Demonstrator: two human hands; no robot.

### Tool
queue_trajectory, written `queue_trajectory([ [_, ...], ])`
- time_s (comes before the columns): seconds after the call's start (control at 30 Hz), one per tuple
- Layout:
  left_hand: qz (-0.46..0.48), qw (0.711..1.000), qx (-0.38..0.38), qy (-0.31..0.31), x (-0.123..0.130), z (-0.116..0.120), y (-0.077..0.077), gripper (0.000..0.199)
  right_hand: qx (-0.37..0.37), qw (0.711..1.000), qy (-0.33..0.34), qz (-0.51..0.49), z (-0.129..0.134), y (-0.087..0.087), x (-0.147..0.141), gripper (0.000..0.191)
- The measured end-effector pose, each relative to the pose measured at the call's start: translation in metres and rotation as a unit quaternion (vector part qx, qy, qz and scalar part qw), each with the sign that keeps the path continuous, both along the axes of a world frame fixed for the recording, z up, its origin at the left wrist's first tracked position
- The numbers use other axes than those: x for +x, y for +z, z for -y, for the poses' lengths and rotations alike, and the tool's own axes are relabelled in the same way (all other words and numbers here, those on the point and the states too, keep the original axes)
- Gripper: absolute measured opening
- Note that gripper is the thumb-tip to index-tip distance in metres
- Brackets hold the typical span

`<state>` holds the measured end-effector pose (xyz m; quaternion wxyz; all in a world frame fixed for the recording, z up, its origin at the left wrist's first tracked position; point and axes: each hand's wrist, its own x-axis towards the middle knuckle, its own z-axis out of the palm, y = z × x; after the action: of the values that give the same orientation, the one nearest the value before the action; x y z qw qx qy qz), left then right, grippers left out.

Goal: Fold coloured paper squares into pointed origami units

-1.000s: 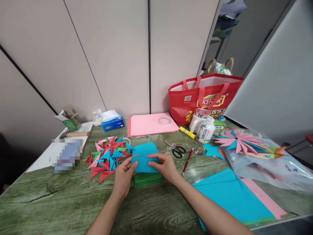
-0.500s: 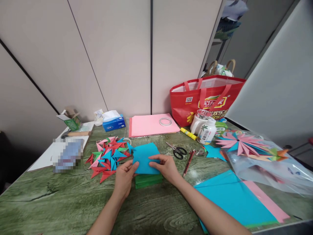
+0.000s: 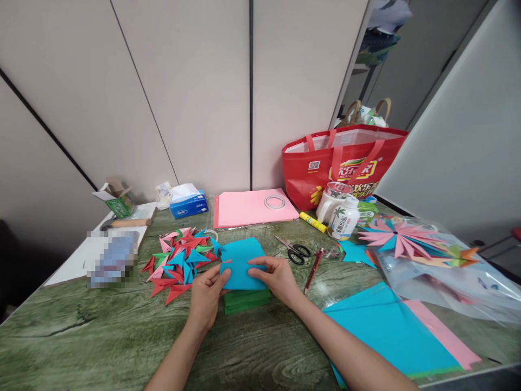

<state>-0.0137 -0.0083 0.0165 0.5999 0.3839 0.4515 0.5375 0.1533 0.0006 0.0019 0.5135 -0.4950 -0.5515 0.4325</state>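
A square of blue paper (image 3: 242,266) is held between both hands over the middle of the table. My left hand (image 3: 208,290) pinches its left edge, thumb on top. My right hand (image 3: 277,277) grips the right edge, with thumb and fingers closed on it. Whether it is one sheet or several I cannot tell. Just below the blue paper, a stack of green paper (image 3: 246,302) shows its front part; the rest is hidden. To the left of my left hand lies a heap of folded paper pieces (image 3: 185,260) in red, pink, blue and green.
Black-handled scissors (image 3: 299,253) and a dark red pen (image 3: 313,271) lie right of the hands. Behind are pink sheets (image 3: 244,209), a glue stick (image 3: 312,222), a white bottle (image 3: 344,220) and a red bag (image 3: 301,174). Large blue sheets (image 3: 394,336) lie front right.
Almost nothing differs. Both hands keep their hold on the blue paper; the view has shifted very slightly.
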Motion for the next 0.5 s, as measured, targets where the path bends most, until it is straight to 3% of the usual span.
queue_trajectory([
  [0.5,-0.002,1.000,0.001,-0.008,-0.0002,-0.0002,-0.0009,0.035,-0.017,1.000,0.011,-0.010,-0.0032,-0.0034,0.0013,0.028],
])
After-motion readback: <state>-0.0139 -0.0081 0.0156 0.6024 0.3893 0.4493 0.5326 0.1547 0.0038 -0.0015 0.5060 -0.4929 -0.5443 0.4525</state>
